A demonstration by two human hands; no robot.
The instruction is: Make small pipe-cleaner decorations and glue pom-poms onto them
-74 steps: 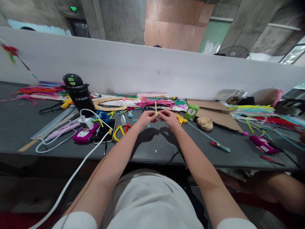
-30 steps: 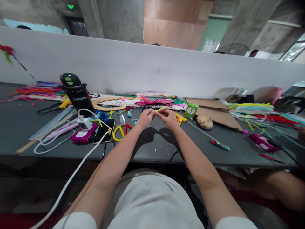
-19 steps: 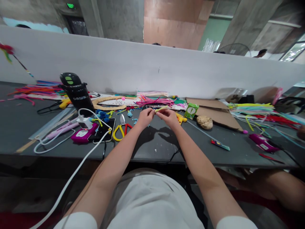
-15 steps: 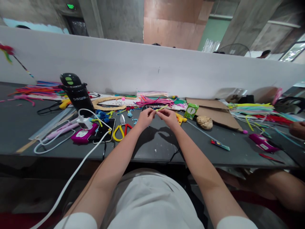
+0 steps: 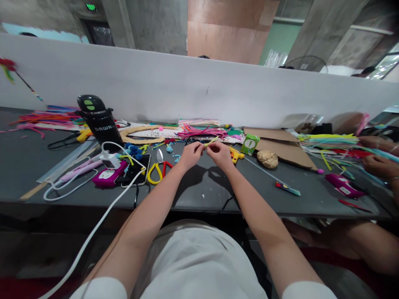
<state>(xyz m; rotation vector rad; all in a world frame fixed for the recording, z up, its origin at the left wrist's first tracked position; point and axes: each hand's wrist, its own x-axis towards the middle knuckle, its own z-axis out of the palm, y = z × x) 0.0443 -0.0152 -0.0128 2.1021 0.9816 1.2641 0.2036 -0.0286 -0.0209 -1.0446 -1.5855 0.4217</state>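
Note:
A short yellow-green pipe cleaner (image 5: 212, 141) is held up over the grey table (image 5: 199, 195) between my two hands. My left hand (image 5: 192, 154) pinches its near end, and my right hand (image 5: 219, 153) grips it close by, fingertips nearly meeting. One end sticks out up and to the right past my right fingers. How the piece is bent between the fingertips is too small to tell. Left of my hands lie pliers (image 5: 159, 169) with one yellow and one red handle. Just right of my right hand is a yellow glue gun (image 5: 236, 155), partly hidden.
A black bottle (image 5: 99, 122), a purple power block (image 5: 110, 173) and a phone stand left. Pink pipe cleaners (image 5: 202, 131) lie behind my hands. To the right are a green box (image 5: 250, 144), a tan lump (image 5: 267, 159), cardboard (image 5: 280, 149), a cutter (image 5: 287, 189) and another person's hands (image 5: 380, 166).
My hands stay nearly in place, still on the yellow-green pipe cleaner, with fingertips slightly shifted. At the far right, the other person's hands have come further into view, over the pipe cleaners there.

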